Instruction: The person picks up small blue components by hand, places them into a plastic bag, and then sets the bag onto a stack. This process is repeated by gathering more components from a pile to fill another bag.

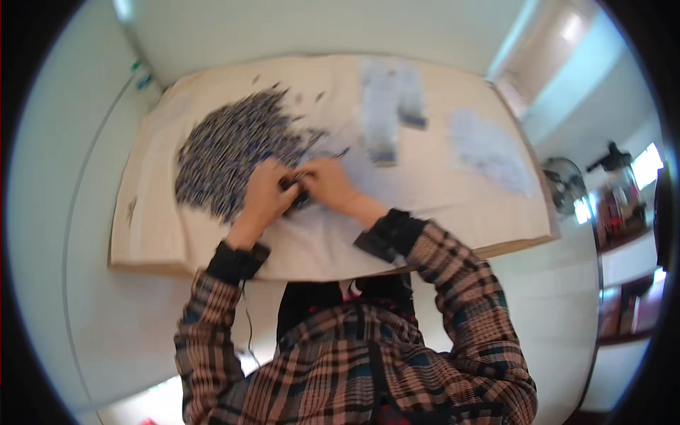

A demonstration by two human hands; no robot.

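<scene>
Bright, hazy light; white glare far right; soft blur; bowed, black-rimmed fisheye edges

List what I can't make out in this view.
Head: dark item between left hand and right hand, mostly covered by them.
Head: single pieces in dark pile, too small.
Head: contents of pale packets, blurred.
Head: plaid garment, cut off by lower edge.

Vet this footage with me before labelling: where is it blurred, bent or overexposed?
Head view: fisheye distortion bows the edges of the cream tabletop, corners black; head view: left hand and right hand look soft, the dark item between them too smeared to identify, pale packets blurred too; head view: glare blows out the bright pane at far right.
</scene>
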